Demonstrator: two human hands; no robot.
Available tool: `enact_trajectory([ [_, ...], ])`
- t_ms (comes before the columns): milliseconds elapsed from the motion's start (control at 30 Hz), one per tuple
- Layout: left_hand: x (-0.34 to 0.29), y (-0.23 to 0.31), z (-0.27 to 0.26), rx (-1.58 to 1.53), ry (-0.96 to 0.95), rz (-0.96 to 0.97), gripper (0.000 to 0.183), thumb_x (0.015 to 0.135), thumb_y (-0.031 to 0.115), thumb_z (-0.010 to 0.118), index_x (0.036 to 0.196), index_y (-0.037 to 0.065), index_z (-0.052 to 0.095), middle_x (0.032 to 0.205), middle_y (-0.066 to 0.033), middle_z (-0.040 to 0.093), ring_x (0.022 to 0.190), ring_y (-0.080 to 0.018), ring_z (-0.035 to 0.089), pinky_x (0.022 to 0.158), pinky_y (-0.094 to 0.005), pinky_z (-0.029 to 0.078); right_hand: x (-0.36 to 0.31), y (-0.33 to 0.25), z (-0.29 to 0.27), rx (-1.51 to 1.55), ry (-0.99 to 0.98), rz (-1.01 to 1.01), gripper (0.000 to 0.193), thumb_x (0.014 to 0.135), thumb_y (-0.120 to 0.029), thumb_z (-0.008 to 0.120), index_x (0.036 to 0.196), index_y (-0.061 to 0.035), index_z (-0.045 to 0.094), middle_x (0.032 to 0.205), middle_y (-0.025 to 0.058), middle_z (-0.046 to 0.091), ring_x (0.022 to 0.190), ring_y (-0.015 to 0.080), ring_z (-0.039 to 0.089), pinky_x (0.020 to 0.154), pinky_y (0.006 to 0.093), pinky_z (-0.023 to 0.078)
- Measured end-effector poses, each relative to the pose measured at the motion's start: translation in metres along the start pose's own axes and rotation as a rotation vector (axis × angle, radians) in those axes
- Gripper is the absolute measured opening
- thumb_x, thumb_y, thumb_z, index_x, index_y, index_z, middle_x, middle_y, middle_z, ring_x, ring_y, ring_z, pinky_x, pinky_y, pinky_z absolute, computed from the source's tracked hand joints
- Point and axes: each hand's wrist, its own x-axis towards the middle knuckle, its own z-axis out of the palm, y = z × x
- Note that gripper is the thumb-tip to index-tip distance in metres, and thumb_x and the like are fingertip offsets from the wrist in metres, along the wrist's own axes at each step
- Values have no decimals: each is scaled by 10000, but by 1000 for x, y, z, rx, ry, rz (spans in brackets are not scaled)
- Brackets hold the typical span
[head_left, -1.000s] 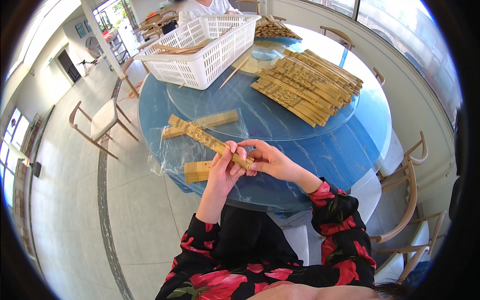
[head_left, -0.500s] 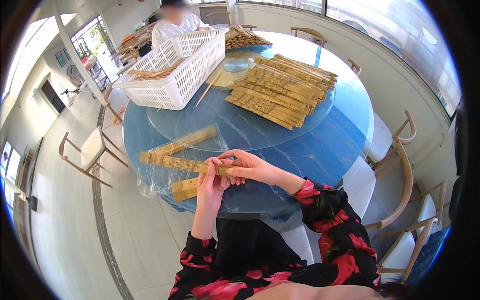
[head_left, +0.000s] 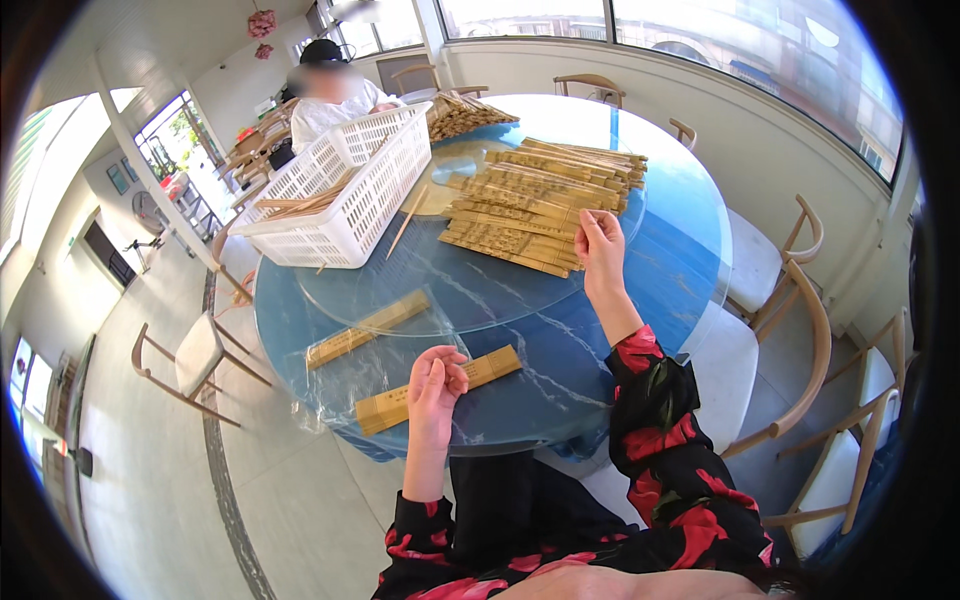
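Observation:
My right hand (head_left: 602,255) reaches over the pile of gold-brown paper chopstick sleeves (head_left: 520,235), its fingertips pinched at the end of a sleeve lying on top. Fingers loosely curled, my left hand (head_left: 436,392) hovers by the table's near edge and appears to hold nothing. Partly behind it, another long gold-brown sleeve (head_left: 492,367) lies aslant on the blue table. Farther left, one more sleeve (head_left: 368,328) rests on or in a crinkled clear plastic bag (head_left: 325,375).
On the round table, a white slotted basket (head_left: 375,215) holds loose wooden sticks (head_left: 305,203); a single stick (head_left: 407,222) lies beside it. Behind is a heap of brownish bundles (head_left: 465,115). A person (head_left: 335,110) sits across. Wooden chairs (head_left: 195,355) stand around.
The sleeve held in both hands is gone from between them. My right hand has moved away to the pile. My left hand has let go and stays near the front edge.

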Motion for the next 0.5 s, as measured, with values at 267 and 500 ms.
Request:
enact_trajectory([
  [267,4,-3,0,-13,-50,-3,282,1088,230,514,1254,7,560,1064,-70,637,860,-109,601,764,-259,499,46,-1,-40,153,149,30,461,1056,-164,574,1469,-53,403,1062,136,707,768,131,653,671,251,534],
  [500,-1,10,1,145,-4,3,255,1078,245,543,1215,33,581,1026,-49,642,846,-114,606,725,-255,502,13,3,-14,-149,19,-141,501,1029,-90,543,1505,-90,388,1129,84,657,918,132,628,772,277,514],
])
